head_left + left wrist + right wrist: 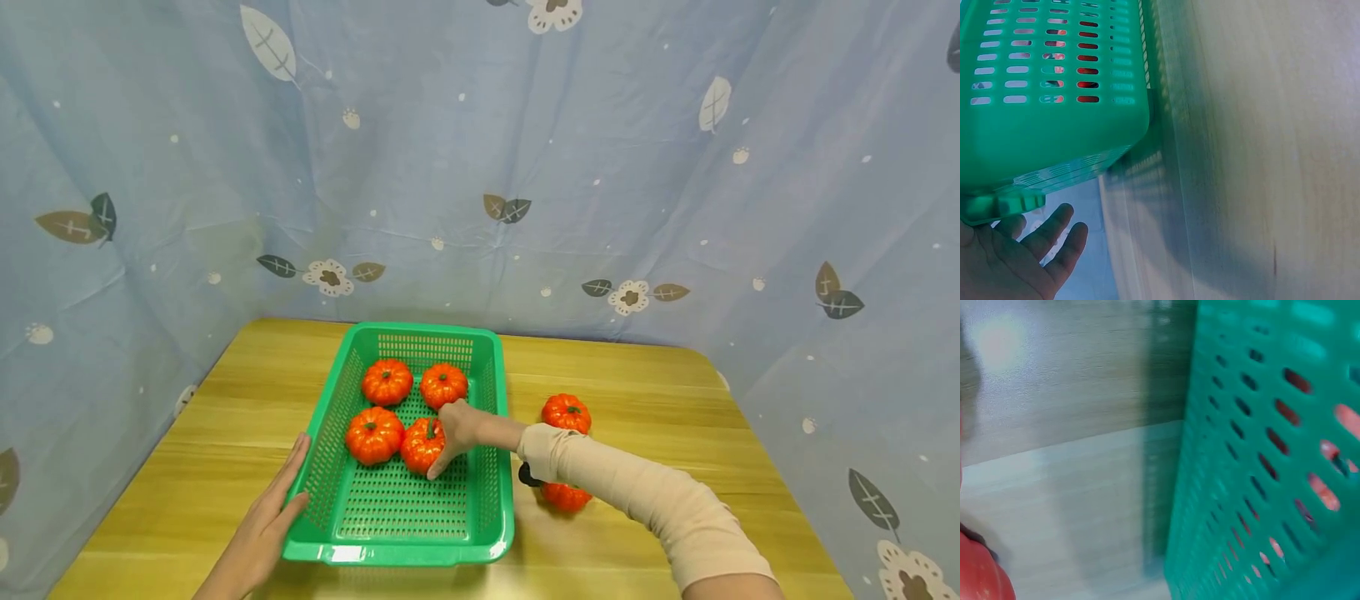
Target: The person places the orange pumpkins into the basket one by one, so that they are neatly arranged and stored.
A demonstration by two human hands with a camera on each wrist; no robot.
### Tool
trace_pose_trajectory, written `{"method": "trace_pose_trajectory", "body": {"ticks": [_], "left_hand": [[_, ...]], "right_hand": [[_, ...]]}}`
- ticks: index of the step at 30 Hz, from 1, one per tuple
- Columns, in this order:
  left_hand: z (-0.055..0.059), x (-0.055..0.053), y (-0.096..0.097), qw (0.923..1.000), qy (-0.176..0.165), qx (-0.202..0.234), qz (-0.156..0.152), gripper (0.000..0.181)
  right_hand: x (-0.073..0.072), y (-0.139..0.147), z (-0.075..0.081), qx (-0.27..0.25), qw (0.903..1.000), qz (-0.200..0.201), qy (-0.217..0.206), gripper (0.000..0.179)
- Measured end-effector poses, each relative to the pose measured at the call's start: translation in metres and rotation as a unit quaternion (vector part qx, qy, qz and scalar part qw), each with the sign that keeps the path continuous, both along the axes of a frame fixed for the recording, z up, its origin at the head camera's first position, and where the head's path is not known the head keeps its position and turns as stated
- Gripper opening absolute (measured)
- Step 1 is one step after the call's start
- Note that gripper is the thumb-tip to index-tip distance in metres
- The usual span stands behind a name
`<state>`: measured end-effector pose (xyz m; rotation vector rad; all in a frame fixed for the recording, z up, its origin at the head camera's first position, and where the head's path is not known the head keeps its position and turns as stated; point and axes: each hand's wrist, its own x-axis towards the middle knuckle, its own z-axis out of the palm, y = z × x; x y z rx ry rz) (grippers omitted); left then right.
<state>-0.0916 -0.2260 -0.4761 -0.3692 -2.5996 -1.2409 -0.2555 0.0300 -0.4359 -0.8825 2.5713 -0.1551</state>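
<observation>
A green plastic basket (397, 552) with slotted walls holds several small orange pumpkins, among them one at the back left (387, 382). My right hand (459, 429) reaches over the basket's right side and grips a pumpkin (422, 447), thumb on its near side and fingers on its far side. At the left rim rests my left hand (262, 521); in the left wrist view its fingers (1054, 234) spread loosely below the rim, not curled round it. The right wrist view looks at the basket's outer wall (1235, 487), and the right hand is out of sight there.
Right of the basket, two more pumpkins lie on the wooden table (637, 400): one farther back (566, 413) and one nearer (566, 497), partly hidden by the right sleeve (622, 479). A blue patterned curtain (450, 167) hangs behind the table.
</observation>
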Motion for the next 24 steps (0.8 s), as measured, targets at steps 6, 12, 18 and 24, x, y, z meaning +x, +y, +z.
{"method": "trace_pose_trajectory", "body": {"ticks": [6, 12, 18, 24], "left_hand": [[-0.002, -0.001, 0.000, 1.0000, 0.001, -0.002, 0.000, 0.061], [0.001, -0.001, -0.001, 0.9999, -0.009, 0.001, -0.004, 0.060], [0.002, -0.001, 0.000, 0.9997, -0.020, 0.005, -0.010, 0.060], [0.001, -0.002, 0.000, 0.9997, -0.018, 0.004, -0.014, 0.061]], "right_hand": [[0.007, 0.016, 0.031, -0.009, 0.9995, 0.001, -0.031, 0.055], [0.002, 0.056, 0.059, -0.211, 0.9711, 0.060, -0.094, 0.050], [-0.008, 0.109, 0.048, -0.410, 0.8809, 0.059, -0.230, 0.064], [-0.001, 0.157, 0.030, -0.492, 0.8370, 0.026, -0.239, 0.072]]}}
